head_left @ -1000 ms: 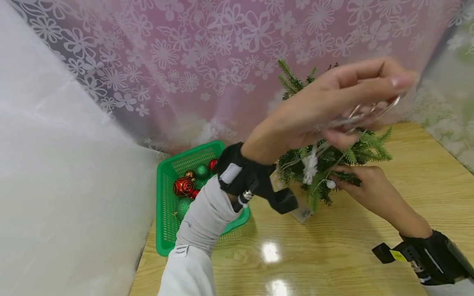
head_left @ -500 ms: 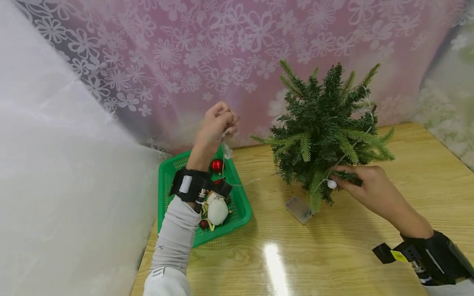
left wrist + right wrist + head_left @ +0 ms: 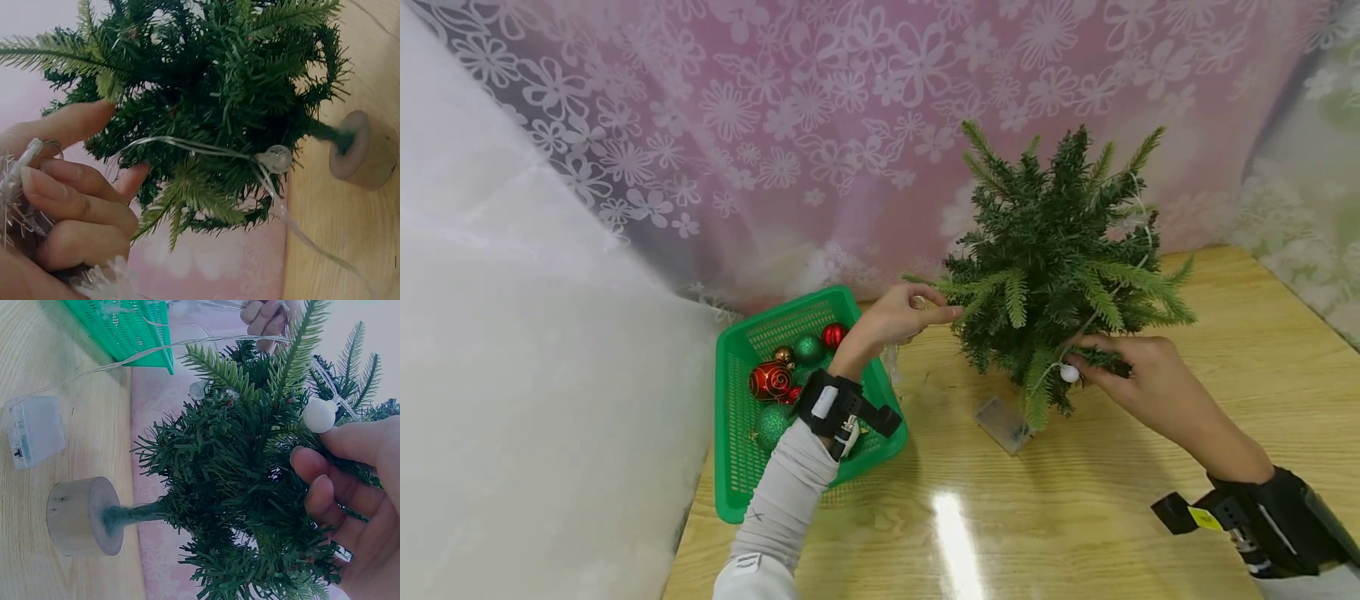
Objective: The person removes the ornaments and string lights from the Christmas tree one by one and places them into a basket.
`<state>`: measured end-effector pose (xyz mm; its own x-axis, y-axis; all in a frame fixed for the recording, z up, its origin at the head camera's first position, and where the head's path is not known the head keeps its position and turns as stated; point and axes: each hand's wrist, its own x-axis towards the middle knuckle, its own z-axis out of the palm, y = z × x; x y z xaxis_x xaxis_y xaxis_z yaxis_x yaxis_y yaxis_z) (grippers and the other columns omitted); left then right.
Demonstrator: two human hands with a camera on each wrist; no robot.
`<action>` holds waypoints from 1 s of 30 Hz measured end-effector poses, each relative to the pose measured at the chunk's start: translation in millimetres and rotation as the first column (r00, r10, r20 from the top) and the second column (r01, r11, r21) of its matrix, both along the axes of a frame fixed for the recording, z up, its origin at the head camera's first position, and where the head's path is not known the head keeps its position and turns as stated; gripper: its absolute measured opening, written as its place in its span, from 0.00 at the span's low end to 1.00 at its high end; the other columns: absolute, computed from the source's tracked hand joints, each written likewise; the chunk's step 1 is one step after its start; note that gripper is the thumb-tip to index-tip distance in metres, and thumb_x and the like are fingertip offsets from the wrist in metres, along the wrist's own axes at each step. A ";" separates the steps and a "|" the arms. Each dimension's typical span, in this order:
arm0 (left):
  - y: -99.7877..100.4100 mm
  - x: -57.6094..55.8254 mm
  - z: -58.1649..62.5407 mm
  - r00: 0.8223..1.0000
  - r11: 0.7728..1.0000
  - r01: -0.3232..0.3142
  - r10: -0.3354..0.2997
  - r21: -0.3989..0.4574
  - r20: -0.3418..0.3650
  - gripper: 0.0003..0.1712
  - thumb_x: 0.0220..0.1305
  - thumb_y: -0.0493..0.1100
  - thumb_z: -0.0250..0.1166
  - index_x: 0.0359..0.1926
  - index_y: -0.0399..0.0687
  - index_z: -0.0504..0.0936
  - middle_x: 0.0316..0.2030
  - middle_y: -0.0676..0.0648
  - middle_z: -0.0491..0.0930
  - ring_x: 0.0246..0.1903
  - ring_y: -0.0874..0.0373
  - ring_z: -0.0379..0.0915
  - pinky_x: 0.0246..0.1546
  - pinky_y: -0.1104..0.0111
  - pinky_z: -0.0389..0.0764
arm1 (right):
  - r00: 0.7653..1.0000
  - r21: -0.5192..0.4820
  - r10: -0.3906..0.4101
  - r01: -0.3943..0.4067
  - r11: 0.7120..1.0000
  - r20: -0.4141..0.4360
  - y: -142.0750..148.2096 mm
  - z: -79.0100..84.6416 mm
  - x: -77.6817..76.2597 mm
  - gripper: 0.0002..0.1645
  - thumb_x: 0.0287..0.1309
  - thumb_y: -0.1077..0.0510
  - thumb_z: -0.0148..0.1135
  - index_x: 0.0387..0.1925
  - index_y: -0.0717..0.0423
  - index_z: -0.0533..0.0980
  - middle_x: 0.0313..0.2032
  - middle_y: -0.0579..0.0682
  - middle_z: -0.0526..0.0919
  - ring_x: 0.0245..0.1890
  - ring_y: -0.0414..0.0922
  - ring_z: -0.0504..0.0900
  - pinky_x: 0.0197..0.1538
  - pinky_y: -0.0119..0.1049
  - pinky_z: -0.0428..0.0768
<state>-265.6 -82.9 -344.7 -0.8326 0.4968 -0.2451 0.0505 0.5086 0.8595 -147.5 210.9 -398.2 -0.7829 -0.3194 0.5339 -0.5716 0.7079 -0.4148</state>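
A small artificial Christmas tree (image 3: 1052, 233) stands on the table, its trunk set in a round wooden base (image 3: 84, 515). My left hand (image 3: 906, 317) is at the tree's left side, fingers curled round a bundle of clear string lights (image 3: 19, 181). Thin wire with a clear bulb (image 3: 277, 159) crosses the branches. On the tree's front right, my right hand (image 3: 1150, 383) pinches a branch, close beside a white ball bulb (image 3: 320, 415); foliage partly hides those fingertips. A transparent battery box (image 3: 1000, 425) lies in front of the tree, with wire running from it.
Left of the tree is a green plastic basket (image 3: 724, 433) of ornaments, including a red patterned ball (image 3: 770, 381) and green glitter balls (image 3: 772, 425). My left forearm passes over it. A pink floral curtain (image 3: 820, 125) hangs behind the table (image 3: 1075, 517).
My left hand came from in front of the tree, swung left above the basket, then moved back right to the tree's left side with the string lights. My right hand stayed in place.
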 end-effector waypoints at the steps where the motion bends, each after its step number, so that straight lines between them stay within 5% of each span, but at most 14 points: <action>1: 1.8 0.2 -1.4 1.000 1.000 0.002 -0.002 -0.004 0.000 0.27 0.62 0.56 0.66 0.57 0.48 0.76 0.15 0.52 0.62 0.11 0.61 0.50 0.17 0.66 0.58 | 1.000 0.000 -0.002 0.002 1.000 -0.002 -0.1 0.2 0.1 0.15 0.53 0.67 0.68 0.45 0.58 0.83 0.26 0.44 0.85 0.22 0.35 0.80 0.23 0.30 0.68; 5: 8.3 0.1 -7.7 0.998 0.999 0.052 -0.053 0.009 0.023 0.20 0.67 0.53 0.62 0.51 0.44 0.77 0.14 0.53 0.58 0.12 0.61 0.48 0.17 0.66 0.57 | 1.000 -0.002 -0.006 0.006 1.000 -0.002 0.1 -0.6 0.9 0.17 0.53 0.68 0.69 0.46 0.57 0.82 0.25 0.43 0.85 0.22 0.35 0.81 0.24 0.30 0.70; 9: 10.5 -0.6 -13.4 0.993 0.995 0.093 -0.094 0.026 0.065 0.16 0.71 0.47 0.59 0.28 0.43 0.69 0.14 0.52 0.56 0.13 0.61 0.45 0.17 0.67 0.54 | 1.000 -0.005 0.003 -0.003 1.000 -0.005 0.7 -2.5 0.8 0.18 0.51 0.68 0.70 0.46 0.58 0.82 0.25 0.43 0.85 0.23 0.35 0.81 0.25 0.32 0.74; 14: 4.8 -0.6 -9.1 0.994 0.996 0.080 -0.082 0.034 0.074 0.16 0.74 0.42 0.53 0.33 0.38 0.81 0.12 0.52 0.57 0.11 0.63 0.43 0.15 0.70 0.52 | 0.998 -0.022 0.015 -0.017 1.000 -0.067 3.7 -3.2 -0.9 0.21 0.45 0.71 0.72 0.45 0.60 0.83 0.27 0.48 0.86 0.18 0.32 0.76 0.22 0.25 0.64; 17: -5.1 -1.3 -4.3 0.995 0.993 0.070 -0.076 0.090 0.059 0.19 0.75 0.44 0.51 0.32 0.38 0.80 0.13 0.53 0.54 0.12 0.62 0.42 0.15 0.67 0.49 | 0.994 -0.017 0.014 -0.016 1.000 -0.108 5.6 -3.3 -1.7 0.22 0.41 0.73 0.73 0.43 0.60 0.83 0.27 0.51 0.86 0.14 0.28 0.69 0.20 0.23 0.59; 22: -30.0 0.1 9.0 0.999 0.971 -0.029 0.036 0.239 -0.026 0.23 0.74 0.52 0.52 0.23 0.43 0.69 0.13 0.52 0.53 0.12 0.59 0.42 0.16 0.66 0.50 | 0.992 0.015 -0.003 0.005 1.000 -0.125 9.7 2.2 -1.6 0.20 0.41 0.71 0.73 0.42 0.59 0.84 0.28 0.55 0.86 0.11 0.26 0.61 0.19 0.23 0.58; 26: -45.1 1.2 15.8 0.982 0.943 -0.074 0.126 0.325 -0.141 0.26 0.73 0.54 0.53 0.22 0.42 0.68 0.12 0.51 0.54 0.11 0.59 0.43 0.15 0.66 0.52 | 0.994 0.061 -0.064 0.069 0.996 -0.091 16.1 9.9 1.0 0.17 0.45 0.67 0.73 0.41 0.57 0.84 0.28 0.54 0.86 0.11 0.27 0.54 0.18 0.27 0.57; 30: -52.9 1.4 12.8 0.974 0.901 -0.104 0.179 0.422 -0.142 0.26 0.74 0.53 0.53 0.20 0.43 0.65 0.11 0.50 0.55 0.10 0.58 0.44 0.15 0.65 0.50 | 0.994 0.088 -0.111 0.112 0.990 -0.013 23.9 14.5 2.6 0.15 0.50 0.64 0.71 0.43 0.57 0.84 0.32 0.58 0.86 0.09 0.29 0.50 0.18 0.29 0.57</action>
